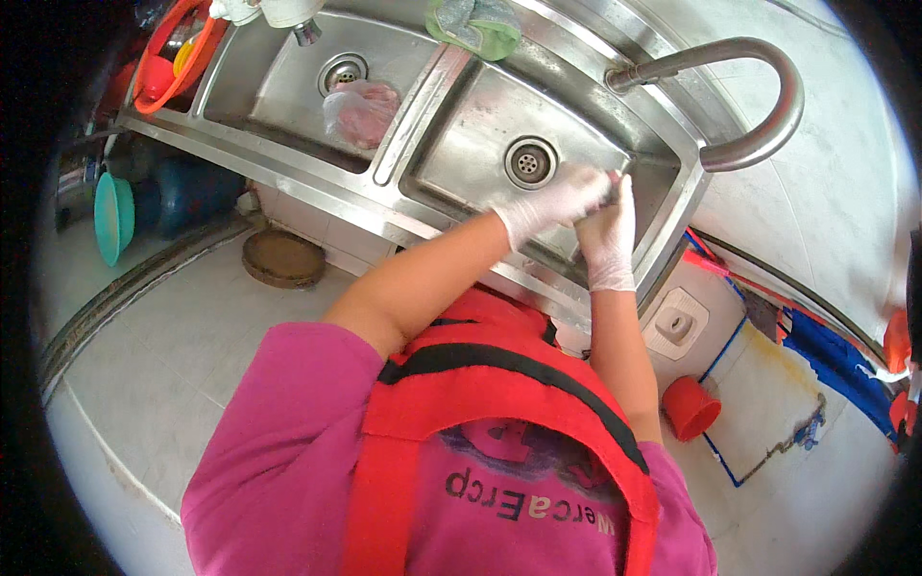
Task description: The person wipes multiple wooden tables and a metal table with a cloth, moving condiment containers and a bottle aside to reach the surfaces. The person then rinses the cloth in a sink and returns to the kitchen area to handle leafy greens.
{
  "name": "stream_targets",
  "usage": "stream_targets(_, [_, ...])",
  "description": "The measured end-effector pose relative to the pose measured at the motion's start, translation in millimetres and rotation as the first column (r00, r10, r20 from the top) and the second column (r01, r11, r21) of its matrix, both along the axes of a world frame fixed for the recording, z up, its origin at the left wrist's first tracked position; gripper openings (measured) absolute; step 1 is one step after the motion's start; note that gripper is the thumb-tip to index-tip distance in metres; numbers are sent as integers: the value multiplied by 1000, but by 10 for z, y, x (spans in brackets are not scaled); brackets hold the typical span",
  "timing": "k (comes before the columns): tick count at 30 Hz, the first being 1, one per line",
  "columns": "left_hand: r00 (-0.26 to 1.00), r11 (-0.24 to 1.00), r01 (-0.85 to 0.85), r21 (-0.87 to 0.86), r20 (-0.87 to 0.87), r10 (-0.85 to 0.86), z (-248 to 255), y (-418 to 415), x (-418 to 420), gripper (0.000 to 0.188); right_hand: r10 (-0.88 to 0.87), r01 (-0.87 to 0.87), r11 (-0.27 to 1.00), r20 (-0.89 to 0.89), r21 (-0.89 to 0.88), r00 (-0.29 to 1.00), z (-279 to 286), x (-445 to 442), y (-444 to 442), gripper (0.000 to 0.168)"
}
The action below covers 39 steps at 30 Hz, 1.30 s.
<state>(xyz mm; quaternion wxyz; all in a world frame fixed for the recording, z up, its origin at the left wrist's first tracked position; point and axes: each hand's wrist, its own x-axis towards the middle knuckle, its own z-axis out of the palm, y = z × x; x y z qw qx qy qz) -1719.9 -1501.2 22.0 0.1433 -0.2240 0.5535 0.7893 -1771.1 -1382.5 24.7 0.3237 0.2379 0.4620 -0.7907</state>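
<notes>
Both my hands wear thin whitish gloves and meet over the right basin of a steel sink (461, 173). My left hand (565, 198), slightly blurred, reaches in from the left. My right hand (609, 234) is upright beside it, fingers towards the basin's far right corner. Between them shows a small dark reddish piece (612, 180), mostly hidden; what it is cannot be told. To their left is the round drain strainer (528, 164). In the left basin, a clear plastic bag with pinkish contents, perhaps raw meat (366, 114), lies against the other drain (343, 74).
A curved steel faucet (767, 108) arches at the right. A green and grey cloth (475, 29) hangs over the divider's far end. An orange-rimmed basket (180, 61) stands far left. On the floor are a round brown board (284, 258), a red bucket (691, 408) and a squat toilet (676, 322).
</notes>
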Motion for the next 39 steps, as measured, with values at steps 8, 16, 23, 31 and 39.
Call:
stream_targets(8, [981, 557, -128, -821, -187, -51, -168, -105, -308, 26, -17, 14, 974, -11, -225, 1000, 127, 341, -211, 37])
stream_targets(16, [861, 510, 36, -859, -232, -452, -71, 211, -164, 38, -69, 65, 964, -6, -259, 998, 32, 294, -4, 36])
stream_targets(23, [914, 459, -373, -806, -405, 32, -117, 440, -110, 35, 138, -139, 988, -20, -66, 990, -236, 75, 78, 39])
stream_targets(31, [948, 383, -211, -899, -283, -144, -267, 49, -119, 30, 89, -113, 952, -97, -284, 991, -26, 352, -173, 40])
stream_targets(39, [980, 238, 7, -971, -40, -195, -807, -317, -272, 33, 285, -288, 941, -47, -177, 957, 41, 101, -136, 37])
